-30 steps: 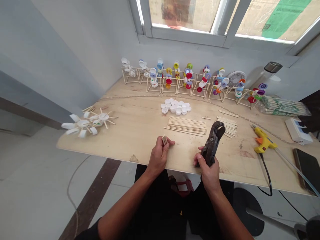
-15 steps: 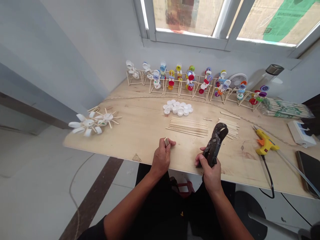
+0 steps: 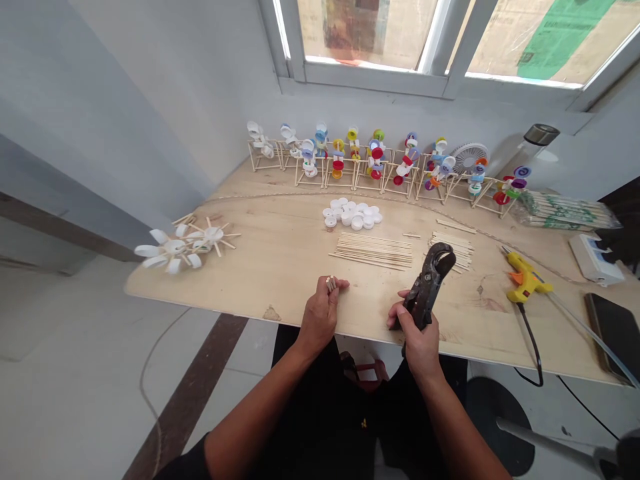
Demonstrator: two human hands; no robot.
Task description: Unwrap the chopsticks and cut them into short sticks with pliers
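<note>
Left hand (image 3: 320, 315) fingers pinch short pale wooden stick pieces (image 3: 331, 284); right hand (image 3: 420, 335) fingers wrap rusty dark-metal cutters (image 3: 425, 287); loose round white plastic caps (image 3: 353, 213) remain beside built multicoloured cap pinwheels (image 3: 338, 163).

Readable text: none; no word or number can be made out.
Window paper (image 3: 520, 40): faint print beyond the grip, too small to read.
Stick bundle wrapper (image 3: 565, 213): green print, far right of the right hand (image 3: 419, 333), too small to read.

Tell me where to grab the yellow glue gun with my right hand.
Grip the handle of the yellow hot glue gun, coming from your side: it lies flat, its metal nozzle points away from you, and its black cord trails toward you from the handle's end.
</note>
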